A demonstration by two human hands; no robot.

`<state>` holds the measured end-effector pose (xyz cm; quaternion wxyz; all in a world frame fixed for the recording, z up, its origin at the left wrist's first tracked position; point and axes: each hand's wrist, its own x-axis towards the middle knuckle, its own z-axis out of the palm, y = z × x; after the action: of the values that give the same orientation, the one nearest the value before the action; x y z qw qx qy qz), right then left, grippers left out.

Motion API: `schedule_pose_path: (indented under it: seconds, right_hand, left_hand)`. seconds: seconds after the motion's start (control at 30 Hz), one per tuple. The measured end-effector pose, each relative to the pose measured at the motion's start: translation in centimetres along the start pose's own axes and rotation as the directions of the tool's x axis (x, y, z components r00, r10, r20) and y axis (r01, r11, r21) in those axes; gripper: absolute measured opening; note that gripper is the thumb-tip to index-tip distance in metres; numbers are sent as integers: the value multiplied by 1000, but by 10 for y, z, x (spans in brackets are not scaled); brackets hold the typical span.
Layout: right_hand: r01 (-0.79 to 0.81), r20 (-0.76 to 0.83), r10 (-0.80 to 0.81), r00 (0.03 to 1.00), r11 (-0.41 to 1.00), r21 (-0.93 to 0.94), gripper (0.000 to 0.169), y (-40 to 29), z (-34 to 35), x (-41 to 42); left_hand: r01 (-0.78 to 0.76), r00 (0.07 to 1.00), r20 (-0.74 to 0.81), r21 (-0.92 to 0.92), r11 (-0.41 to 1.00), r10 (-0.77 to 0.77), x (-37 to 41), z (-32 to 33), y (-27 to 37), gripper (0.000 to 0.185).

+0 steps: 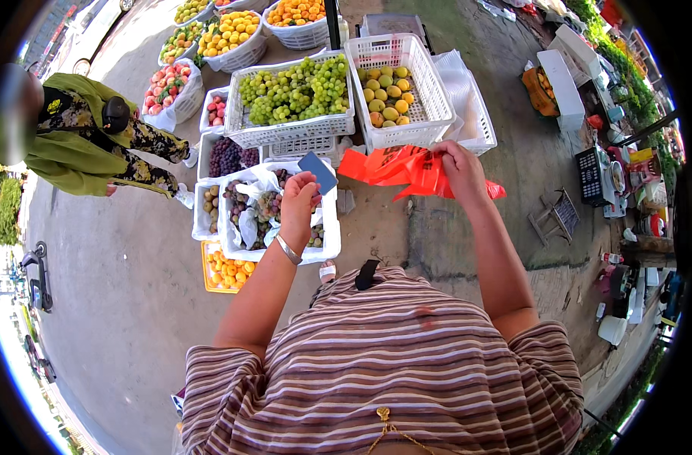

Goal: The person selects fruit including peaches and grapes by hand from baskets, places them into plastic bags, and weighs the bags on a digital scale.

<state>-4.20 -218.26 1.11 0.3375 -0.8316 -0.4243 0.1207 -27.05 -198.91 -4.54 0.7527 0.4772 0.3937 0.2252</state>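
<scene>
Between the fingers of my left hand [300, 199] is a flat blue-grey rectangular object [318, 172], perhaps a card or phone. That hand is above a white foam box [330, 244] of dark grapes [269, 206] with white wrapping. My right hand [461, 170] grips a red plastic bag [406, 170] that bears dark writing and spreads out to the left. Just beyond the bag stands a white plastic crate [406, 136] of yellow-green round fruit [387, 94]. Left of it, another white crate [292, 126] holds green grapes [300, 85].
A person in a green jacket [75, 162] stands at the left. Peaches [165, 88], baskets of yellow fruit [231, 33] and a yellow tray [221, 291] of orange fruit surround the crates. A small stool [556, 219] stands at the right.
</scene>
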Motion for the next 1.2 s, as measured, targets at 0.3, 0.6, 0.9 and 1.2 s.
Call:
schedule_pose_path:
  seconds: [0.3, 0.6, 0.9, 1.2]
  right_hand:
    - [-334, 203, 287, 936, 542, 771, 21, 32, -33, -28]
    - [-358, 199, 337, 920, 522, 774, 27, 37, -42, -58]
    - [-383, 199, 433, 879, 393, 836, 21, 43, -36, -52]
    - [-179, -542, 170, 823, 983, 38, 24, 91, -14, -33]
  left_hand:
    - [85, 878, 413, 361, 929, -241, 9, 66, -44, 24]
    - [-239, 879, 475, 378, 894, 34, 56, 53, -75, 40]
    - [-10, 874, 481, 150, 989, -64, 37, 66, -53, 17]
    - [351, 887, 305, 40, 935, -346, 5, 75, -48, 11]
